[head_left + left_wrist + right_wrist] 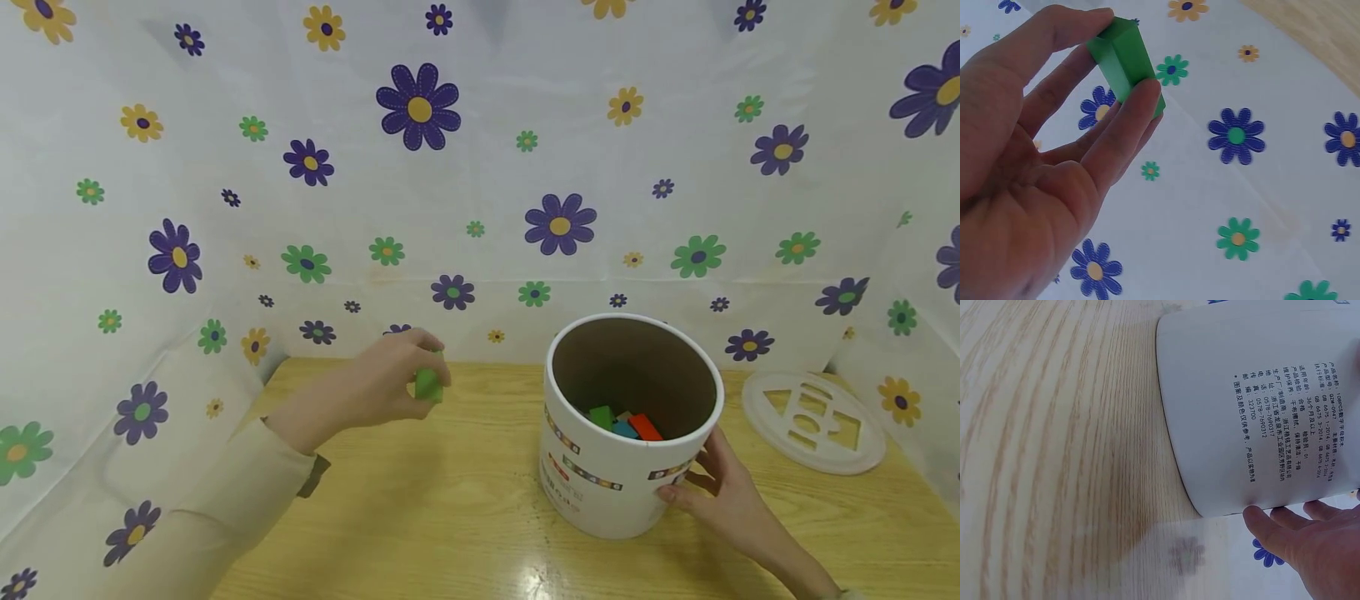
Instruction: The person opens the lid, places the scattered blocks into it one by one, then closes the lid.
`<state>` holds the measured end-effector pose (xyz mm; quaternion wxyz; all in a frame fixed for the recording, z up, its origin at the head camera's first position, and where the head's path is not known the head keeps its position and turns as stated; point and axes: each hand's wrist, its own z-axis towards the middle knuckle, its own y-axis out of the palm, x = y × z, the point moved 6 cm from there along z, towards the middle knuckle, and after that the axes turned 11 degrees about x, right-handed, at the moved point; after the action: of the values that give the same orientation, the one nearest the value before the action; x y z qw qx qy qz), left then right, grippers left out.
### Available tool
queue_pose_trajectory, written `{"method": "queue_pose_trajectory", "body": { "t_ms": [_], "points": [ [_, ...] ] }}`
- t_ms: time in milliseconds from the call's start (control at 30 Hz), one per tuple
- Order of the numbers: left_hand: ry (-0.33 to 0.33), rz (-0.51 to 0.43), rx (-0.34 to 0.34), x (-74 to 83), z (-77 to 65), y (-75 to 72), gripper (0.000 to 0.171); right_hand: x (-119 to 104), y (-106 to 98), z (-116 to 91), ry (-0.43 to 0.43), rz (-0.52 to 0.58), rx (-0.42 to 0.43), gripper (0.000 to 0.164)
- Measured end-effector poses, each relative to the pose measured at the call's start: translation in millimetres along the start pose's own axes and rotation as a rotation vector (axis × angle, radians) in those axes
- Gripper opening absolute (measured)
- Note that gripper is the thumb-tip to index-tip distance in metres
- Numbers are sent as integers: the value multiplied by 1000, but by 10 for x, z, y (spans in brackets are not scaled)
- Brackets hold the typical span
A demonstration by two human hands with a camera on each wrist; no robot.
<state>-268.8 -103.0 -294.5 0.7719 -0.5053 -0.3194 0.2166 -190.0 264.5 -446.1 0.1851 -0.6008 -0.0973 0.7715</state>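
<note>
My left hand (390, 379) is raised above the left part of the wooden table and pinches a green block (429, 385) between thumb and fingers. In the left wrist view the block (1125, 62) shows as an oblong with flat sides. A white round bucket (592, 492) with printed bands stands on the table, its top uncovered. Several blocks lie low inside it, among them a red block (645, 427), a blue block (624, 430) and a green one. My right hand (723, 500) holds the bucket's right side, thumb towards me and fingers farther round; the right wrist view shows printed text there.
A whitish round lid (813, 458) with cut-out shapes lies on the table (450, 500) to the right of the bucket. Flower-patterned white sheeting (480, 183) hangs behind the table and along both sides.
</note>
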Motion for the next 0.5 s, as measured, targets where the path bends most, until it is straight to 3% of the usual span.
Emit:
{"method": "queue_pose_trajectory", "body": {
  "t_ms": [267,500],
  "points": [
    [98,10,-4,304,383,-99,23,-4,-6,0,2,-1,3,98],
    [108,-8,-9,540,645,-163,26,-15,5,-14,0,-2,10,97]
  ]
}}
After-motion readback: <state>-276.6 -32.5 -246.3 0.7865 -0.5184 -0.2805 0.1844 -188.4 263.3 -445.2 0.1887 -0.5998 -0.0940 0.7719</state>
